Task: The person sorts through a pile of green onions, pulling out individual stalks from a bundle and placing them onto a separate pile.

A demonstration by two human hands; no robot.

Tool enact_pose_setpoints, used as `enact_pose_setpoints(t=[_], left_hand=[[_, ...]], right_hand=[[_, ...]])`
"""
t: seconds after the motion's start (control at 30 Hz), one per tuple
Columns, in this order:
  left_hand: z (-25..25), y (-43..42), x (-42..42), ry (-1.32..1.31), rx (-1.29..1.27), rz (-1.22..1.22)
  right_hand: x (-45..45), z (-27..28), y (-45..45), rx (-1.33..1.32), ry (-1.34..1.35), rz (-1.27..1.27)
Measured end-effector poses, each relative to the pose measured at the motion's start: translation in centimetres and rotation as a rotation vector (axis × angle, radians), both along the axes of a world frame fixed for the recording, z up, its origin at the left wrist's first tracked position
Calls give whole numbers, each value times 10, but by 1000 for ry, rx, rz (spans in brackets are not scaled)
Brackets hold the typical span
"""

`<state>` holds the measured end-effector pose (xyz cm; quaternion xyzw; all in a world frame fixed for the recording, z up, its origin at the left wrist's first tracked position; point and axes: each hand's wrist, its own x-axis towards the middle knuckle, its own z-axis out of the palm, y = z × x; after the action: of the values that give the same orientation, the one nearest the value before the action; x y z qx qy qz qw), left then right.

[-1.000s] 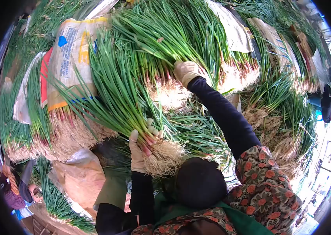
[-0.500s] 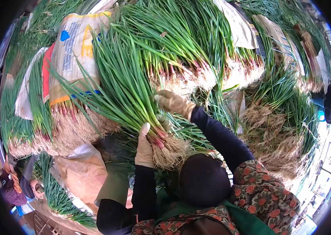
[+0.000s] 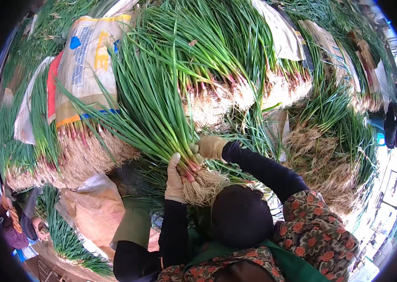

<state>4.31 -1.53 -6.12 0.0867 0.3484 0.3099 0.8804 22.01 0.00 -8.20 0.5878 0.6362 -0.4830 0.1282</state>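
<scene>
A thick bunch of spring onions (image 3: 161,124), with long green leaves, reddish bulbs and pale roots, lies slanted in front of me. My left hand (image 3: 175,181), in a pale glove, is wrapped around its lower stalks just above the roots, thumb on top. On the bunch's right side, my gloved right hand (image 3: 211,148) touches the stalks near the left hand's fingertips. Its fingers are curled; whatever lies between them is hidden. The roots (image 3: 204,187) hang towards my dark-covered knee.
Large stacked bunches of spring onions (image 3: 217,61) lie ahead. A printed sack (image 3: 85,70) covers bunches at the left, and a white sack (image 3: 280,30) lies farther right. Root-heavy bunches (image 3: 320,155) are heaped at the right. A brownish sheet (image 3: 95,204) lies at the lower left.
My right hand has come down from the leaves to the lower stalks, close to my left hand. The left hand keeps its grip on the bunch.
</scene>
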Motion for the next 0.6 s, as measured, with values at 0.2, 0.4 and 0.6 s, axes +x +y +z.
enact_pose_setpoints(t=[0.2,0.4,0.6], left_hand=[[10,11,-10,-274,-139,52],[-13,10,-11,-203,-123,-5],[5,10,-7,-5,28,6]], right_hand=[[27,-10,-48,-211,-121,225],[94,3,84,1074,-414,-330],[59,3,98,572,-164,-199]])
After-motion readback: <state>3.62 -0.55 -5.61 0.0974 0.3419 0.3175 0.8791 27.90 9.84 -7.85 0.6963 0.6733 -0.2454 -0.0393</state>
